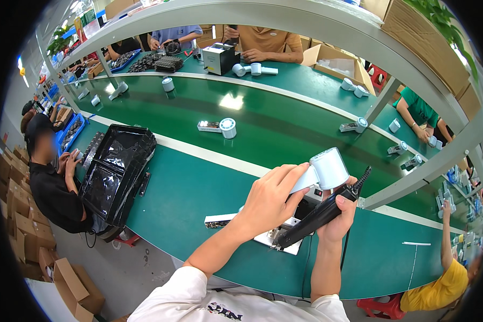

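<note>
L hand (268,203) grips lt-blue device (329,168), R hand (339,219) blk tool (312,221)

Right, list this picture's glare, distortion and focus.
Head view: bright glare on the green belt, softer shine on the black tray; head view: overhead beam bowed, corners black; head view: pale blue device and black tool look fairly sharp.

From where I stand, camera wearer (241,298): one left hand (271,198), one right hand (338,217); held: one pale-blue device (329,167), one black power tool (308,222). Elsewhere: one black-lined bin (131,188), one yellow shirt (434,290).
</note>
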Tool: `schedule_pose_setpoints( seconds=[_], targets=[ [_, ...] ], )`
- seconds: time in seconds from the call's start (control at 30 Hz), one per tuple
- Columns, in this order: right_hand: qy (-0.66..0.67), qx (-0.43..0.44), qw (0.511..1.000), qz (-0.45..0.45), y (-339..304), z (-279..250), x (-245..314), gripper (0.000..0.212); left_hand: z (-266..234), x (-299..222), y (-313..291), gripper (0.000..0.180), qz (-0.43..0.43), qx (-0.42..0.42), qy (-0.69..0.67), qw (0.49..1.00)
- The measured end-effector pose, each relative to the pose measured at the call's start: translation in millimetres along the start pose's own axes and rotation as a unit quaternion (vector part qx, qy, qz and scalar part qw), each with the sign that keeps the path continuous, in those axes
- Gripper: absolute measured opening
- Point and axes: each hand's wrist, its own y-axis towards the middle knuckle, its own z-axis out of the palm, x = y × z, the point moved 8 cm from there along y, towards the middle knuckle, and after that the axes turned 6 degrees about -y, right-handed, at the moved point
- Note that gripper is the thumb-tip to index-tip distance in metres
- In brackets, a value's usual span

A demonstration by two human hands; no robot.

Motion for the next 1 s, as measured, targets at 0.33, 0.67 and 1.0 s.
schedule_pose_setpoints(
  seconds=[0.33,0.67,1.0],
  targets=[
    [-0.004,-0.003,1.000,-0.002,-1,6,-1,0.051,-4,4,-1,0.047,-0.005,0.011,0.005,1.000],
    [0.007,0.005,1.000,0.006,-1,8,-7,0.051,-9,8,-2,0.047,-0.013,0.013,0.000,1.000],
    [0.019,0.025,0.999,-0.006,-2,9,-12,0.049,-14,10,-1,0.048,-0.009,0.012,0.002,1.000]
  ],
)
